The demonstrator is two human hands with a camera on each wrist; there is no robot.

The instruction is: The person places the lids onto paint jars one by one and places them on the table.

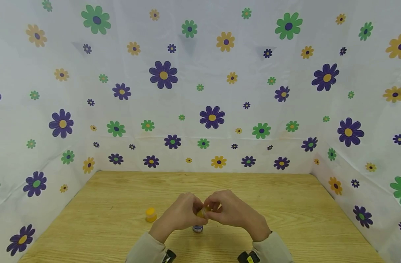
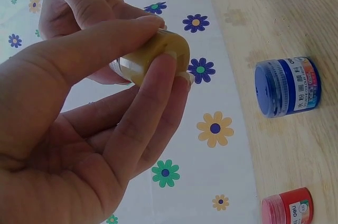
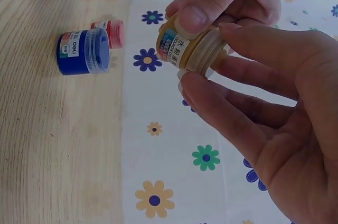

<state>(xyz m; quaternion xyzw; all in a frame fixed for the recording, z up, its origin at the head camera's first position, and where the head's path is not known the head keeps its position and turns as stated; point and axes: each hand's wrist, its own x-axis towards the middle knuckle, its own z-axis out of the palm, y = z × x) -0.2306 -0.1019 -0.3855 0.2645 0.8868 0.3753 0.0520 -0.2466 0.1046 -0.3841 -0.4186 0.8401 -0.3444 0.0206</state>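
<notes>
Between both hands, a small jar of ochre-yellow paint (image 3: 177, 49) is held tilted above the table. My left hand (image 1: 186, 212) grips the jar's body, thumb on one side and fingers on the other, as the left wrist view shows. On the lid end, my right hand (image 1: 231, 210) pinches the clear ribbed lid (image 3: 206, 52) between thumb and fingertips. A blue paint jar (image 2: 288, 86) stands on the table just below the hands. Close to it is a red paint jar (image 2: 288, 208), hidden from the head view.
To the left of the hands stands an orange-yellow paint jar (image 1: 151, 214) on the wooden table (image 1: 128, 190). A white sheet (image 1: 193, 98) printed with flowers surrounds the table at the back and both sides.
</notes>
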